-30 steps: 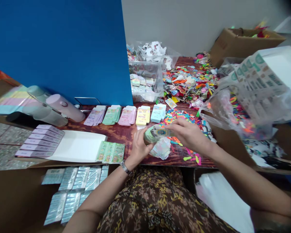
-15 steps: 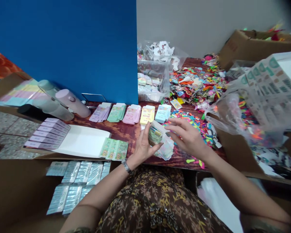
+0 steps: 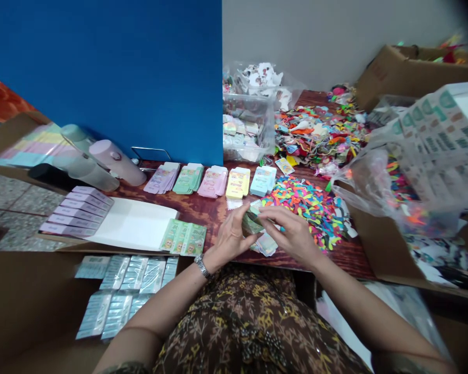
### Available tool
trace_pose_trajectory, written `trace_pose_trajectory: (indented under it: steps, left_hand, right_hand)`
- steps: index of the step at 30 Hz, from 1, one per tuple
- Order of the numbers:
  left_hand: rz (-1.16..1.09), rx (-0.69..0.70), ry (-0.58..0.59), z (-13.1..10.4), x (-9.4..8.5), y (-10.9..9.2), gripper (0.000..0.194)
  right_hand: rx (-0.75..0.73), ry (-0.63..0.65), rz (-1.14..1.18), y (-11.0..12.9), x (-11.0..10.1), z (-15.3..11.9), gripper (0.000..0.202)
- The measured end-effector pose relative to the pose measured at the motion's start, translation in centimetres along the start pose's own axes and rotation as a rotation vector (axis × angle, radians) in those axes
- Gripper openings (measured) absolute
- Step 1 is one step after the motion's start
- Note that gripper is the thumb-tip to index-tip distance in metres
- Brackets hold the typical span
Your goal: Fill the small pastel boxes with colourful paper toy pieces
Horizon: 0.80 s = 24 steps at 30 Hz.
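Observation:
My left hand (image 3: 230,232) is wrapped round a small green box (image 3: 251,224), its thumb along the lower edge. At the upper end of the same box, my right hand (image 3: 290,228) has its fingers pinched on the flap. Much of the box is covered by fingers. Just below it on the table lie pale printed pieces (image 3: 267,245). Behind the hands stand flat stacks of cartons in a row: purple (image 3: 162,177), green (image 3: 188,178), pink (image 3: 212,182), yellow (image 3: 237,183) and blue (image 3: 263,180).
To the right spreads a pile of small bright coloured pieces (image 3: 308,208). Filled green boxes (image 3: 183,237) and stacked purple boxes (image 3: 78,213) rest on a white tray (image 3: 134,226) at left. Bottles (image 3: 117,163), a clear bin (image 3: 249,150) and a cardboard box (image 3: 390,78) stand around.
My right hand has moved left and closed in on the box's upper end. The white flap that stood up is now mostly covered by its fingers. My left hand keeps its hold.

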<state>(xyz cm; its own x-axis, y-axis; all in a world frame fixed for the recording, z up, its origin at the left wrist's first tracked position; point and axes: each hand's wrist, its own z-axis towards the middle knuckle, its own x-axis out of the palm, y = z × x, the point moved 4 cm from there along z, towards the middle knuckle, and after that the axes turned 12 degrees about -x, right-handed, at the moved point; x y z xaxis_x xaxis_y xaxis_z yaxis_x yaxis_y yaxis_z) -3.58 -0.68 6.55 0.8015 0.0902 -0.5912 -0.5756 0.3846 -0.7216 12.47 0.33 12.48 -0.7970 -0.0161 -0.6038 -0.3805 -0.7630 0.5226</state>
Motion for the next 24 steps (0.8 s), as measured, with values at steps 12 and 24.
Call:
trace_pose_trajectory:
  steps: [12,24]
  left_hand:
    - [0.153,-0.084,0.057,-0.2,0.3,-0.1,0.093]
    - [0.413,-0.086,0.081,-1.4,-0.2,0.0,0.099]
  right_hand:
    - [0.109,0.028,-0.026,-0.4,0.8,0.9,0.017]
    - [0.113,-0.108,-0.02,0.1,3.5,-1.6,0.04]
